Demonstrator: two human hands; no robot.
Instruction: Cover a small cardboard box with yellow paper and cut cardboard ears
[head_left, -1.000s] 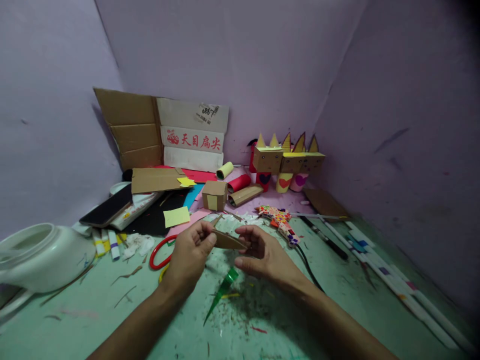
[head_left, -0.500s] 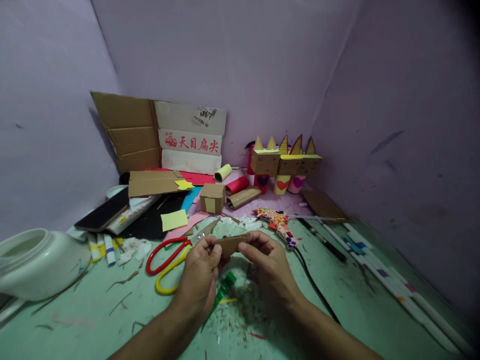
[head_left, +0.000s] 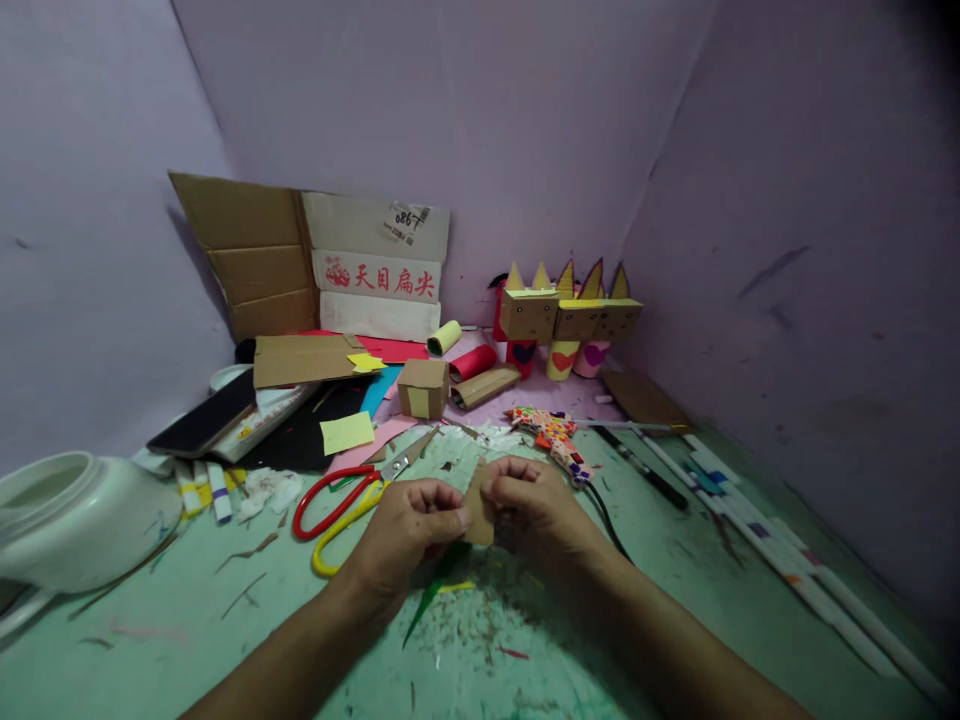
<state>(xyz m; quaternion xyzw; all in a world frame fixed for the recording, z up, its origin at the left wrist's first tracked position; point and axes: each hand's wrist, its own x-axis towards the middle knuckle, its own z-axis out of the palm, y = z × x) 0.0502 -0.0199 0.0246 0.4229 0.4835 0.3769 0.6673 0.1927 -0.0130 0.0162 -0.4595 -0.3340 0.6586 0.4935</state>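
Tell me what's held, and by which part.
A small cardboard piece, pinched at its left edge by the left hand and near its upper right edge by the right hand.

From the cardboard piece (head_left: 478,515), scissors (head_left: 390,470) are blocking nine o'clock beyond the left hand (head_left: 409,525), a cardboard cube (head_left: 427,378) is standing at eleven and a patterned glue gun (head_left: 551,432) is barring one. Toward six, the bench (head_left: 450,685) is lying open, bearing scraps (head_left: 514,653).
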